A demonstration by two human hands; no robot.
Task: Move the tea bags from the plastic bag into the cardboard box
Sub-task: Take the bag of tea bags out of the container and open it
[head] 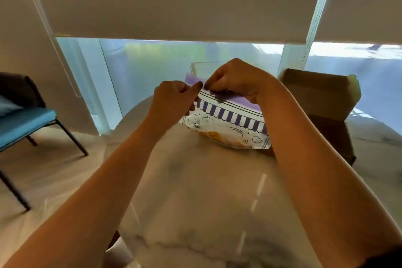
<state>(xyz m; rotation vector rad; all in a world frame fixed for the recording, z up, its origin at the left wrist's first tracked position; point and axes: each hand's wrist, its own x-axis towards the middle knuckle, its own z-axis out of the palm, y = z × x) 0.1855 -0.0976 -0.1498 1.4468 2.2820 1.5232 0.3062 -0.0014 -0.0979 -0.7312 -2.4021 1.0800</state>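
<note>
Both hands met at the purple top edge of the plastic bag (226, 119), which stood on the pale bench (195, 191). The left hand (171, 102) pinched the strip with curled fingers (196, 86); the right hand (237, 80) gripped it just beside, fingers bent over the seal. Yellow tea bags (214, 136) showed through the bag's clear lower part. The brown cardboard box (322, 102) stood open just right of the bag. A blue chair (24, 124) stood on the floor to the left.
</note>
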